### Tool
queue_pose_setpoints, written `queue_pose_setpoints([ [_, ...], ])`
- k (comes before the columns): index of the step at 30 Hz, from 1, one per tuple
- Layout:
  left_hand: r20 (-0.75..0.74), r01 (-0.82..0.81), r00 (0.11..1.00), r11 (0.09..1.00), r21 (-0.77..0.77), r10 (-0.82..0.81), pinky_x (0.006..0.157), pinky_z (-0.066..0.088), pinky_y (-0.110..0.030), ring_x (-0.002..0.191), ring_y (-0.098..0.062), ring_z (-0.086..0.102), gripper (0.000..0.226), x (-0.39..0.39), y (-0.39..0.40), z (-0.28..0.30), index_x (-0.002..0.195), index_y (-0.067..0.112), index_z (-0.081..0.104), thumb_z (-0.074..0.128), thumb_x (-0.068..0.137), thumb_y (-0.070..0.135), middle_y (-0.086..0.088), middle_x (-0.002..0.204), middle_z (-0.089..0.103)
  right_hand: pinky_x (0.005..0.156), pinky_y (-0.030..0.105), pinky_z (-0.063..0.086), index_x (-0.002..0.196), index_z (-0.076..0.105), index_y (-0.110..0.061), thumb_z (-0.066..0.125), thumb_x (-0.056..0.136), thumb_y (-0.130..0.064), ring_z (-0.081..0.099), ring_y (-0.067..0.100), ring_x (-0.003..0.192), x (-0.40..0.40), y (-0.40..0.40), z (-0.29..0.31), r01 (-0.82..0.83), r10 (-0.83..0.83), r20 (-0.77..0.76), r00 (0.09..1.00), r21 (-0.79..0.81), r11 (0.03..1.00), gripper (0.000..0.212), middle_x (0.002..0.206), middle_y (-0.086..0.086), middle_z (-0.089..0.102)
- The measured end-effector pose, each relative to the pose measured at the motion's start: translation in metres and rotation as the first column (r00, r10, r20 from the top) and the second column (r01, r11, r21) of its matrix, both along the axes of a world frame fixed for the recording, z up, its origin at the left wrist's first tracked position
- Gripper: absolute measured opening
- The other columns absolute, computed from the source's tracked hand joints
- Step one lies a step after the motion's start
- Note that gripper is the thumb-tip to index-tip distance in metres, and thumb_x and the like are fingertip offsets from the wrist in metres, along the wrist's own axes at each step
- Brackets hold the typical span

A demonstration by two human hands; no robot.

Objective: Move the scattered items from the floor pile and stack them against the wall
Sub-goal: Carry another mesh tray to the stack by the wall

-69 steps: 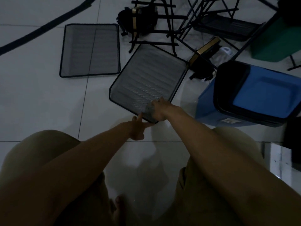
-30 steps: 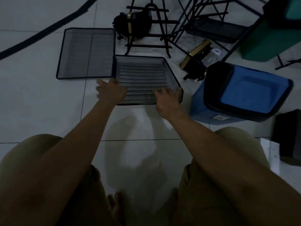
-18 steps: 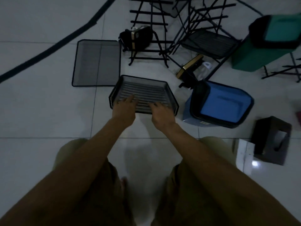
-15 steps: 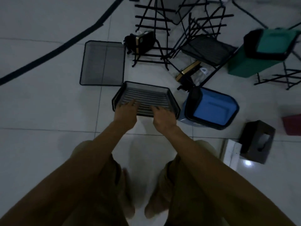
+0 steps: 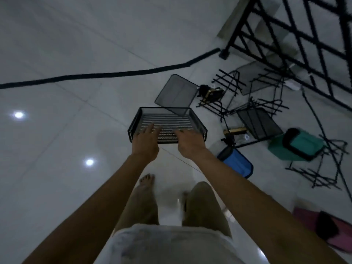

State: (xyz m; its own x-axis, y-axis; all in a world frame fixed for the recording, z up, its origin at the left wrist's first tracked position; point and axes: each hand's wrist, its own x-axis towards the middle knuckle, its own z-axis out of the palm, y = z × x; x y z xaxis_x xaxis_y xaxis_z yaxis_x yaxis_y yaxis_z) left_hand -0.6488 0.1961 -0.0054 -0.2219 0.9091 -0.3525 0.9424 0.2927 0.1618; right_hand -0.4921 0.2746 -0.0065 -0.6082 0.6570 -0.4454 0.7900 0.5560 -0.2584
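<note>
Carrying stage, as judged: one black mesh tray [image 5: 167,123] is held level and clear of the floor [image 5: 57,149], in front of the standing person, with the near edge taken by both hands. Left hand [image 5: 145,142]: grip closed on the near-left rim, fingers laid over into the tray bed. Right hand [image 5: 190,142]: grip closed on the near-right rim in like manner; what the thumbs do beneath is hidden. Remaining pile, to the right on the floor: a flat mesh panel [image 5: 176,93] just beyond the tray, folded black wire racks [image 5: 247,103], a second mesh tray [image 5: 259,123], a blue bin [image 5: 238,164], a green bin [image 5: 297,146], and a pink item [image 5: 323,229] at the lower right. A black railing [image 5: 285,44] stands at the upper right. Next move, as judged: the tray is to be borne to the wall and set upright or stacked there; the wall itself is not clearly shown, so the route cannot be stated. Brands, labels, writing: none legible; the scene is dim.
</note>
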Motion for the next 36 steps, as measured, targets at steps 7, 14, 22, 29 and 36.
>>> queue_pose_setpoints([
  [7, -0.060, -0.430, 0.901, 0.903, 0.000, 0.429, 0.117, 0.019, -0.044, 0.142, -0.024, 0.027, 0.069, 0.014, -0.112, 0.052, 0.150, 0.024, 0.026, 0.052, 0.086, 0.013, -0.007, 0.159, 0.017, 0.099, 0.045, 0.044, 0.148, 0.036, -0.021, 0.045, 0.093, -0.015, 0.049, 0.029, 0.124, -0.032, -0.059, 0.027, -0.374, 0.375, -0.050, 0.926, 0.026, 0.927, 0.057, 0.141, 0.013, 0.049],
  [14, -0.034, -0.817, 0.571, 0.572, 0.073, 0.820, 0.114, 0.023, -0.045, 0.142, -0.026, 0.027, 0.069, 0.077, -0.256, 0.081, 0.149, 0.024, 0.029, 0.053, 0.086, 0.011, -0.007, 0.159, 0.019, 0.106, 0.054, 0.036, 0.151, 0.029, -0.021, 0.045, 0.095, -0.019, 0.040, 0.032, 0.132, -0.058, -0.159, 0.066, -0.793, 0.795, -0.009, 0.607, 0.067, 0.606, 0.058, 0.150, 0.014, 0.037],
  [22, 0.002, -0.996, 0.075, 0.074, 0.039, 0.997, 0.110, 0.028, -0.045, 0.140, -0.027, 0.032, 0.067, 0.201, -0.413, 0.080, 0.149, 0.022, 0.030, 0.053, 0.087, 0.012, -0.009, 0.159, 0.019, 0.098, 0.051, 0.043, 0.144, 0.038, -0.021, 0.047, 0.090, -0.018, 0.048, 0.035, 0.123, -0.021, -0.332, 0.079, -0.988, 0.989, 0.022, 0.148, 0.036, 0.147, 0.054, 0.138, 0.013, 0.047],
  [29, -0.006, -0.940, -0.337, -0.336, 0.051, 0.941, 0.106, 0.036, -0.046, 0.135, -0.029, 0.038, 0.066, 0.341, -0.529, 0.080, 0.146, 0.019, 0.035, 0.056, 0.084, 0.009, -0.011, 0.156, 0.025, 0.090, 0.049, 0.048, 0.144, 0.041, -0.014, 0.046, 0.089, -0.017, 0.052, 0.036, 0.117, 0.058, -0.484, 0.072, -0.954, 0.955, -0.071, -0.288, 0.103, -0.280, 0.055, 0.133, 0.016, 0.052],
  [36, -0.033, -0.836, -0.549, -0.549, 0.024, 0.835, 0.108, 0.033, -0.049, 0.137, -0.030, 0.034, 0.066, 0.399, -0.593, 0.078, 0.146, 0.017, 0.035, 0.056, 0.084, 0.010, -0.012, 0.156, 0.025, 0.100, 0.055, 0.040, 0.143, 0.039, -0.013, 0.049, 0.089, -0.018, 0.046, 0.036, 0.124, 0.095, -0.575, 0.069, -0.881, 0.880, -0.051, -0.472, 0.069, -0.468, 0.055, 0.137, 0.016, 0.047],
])
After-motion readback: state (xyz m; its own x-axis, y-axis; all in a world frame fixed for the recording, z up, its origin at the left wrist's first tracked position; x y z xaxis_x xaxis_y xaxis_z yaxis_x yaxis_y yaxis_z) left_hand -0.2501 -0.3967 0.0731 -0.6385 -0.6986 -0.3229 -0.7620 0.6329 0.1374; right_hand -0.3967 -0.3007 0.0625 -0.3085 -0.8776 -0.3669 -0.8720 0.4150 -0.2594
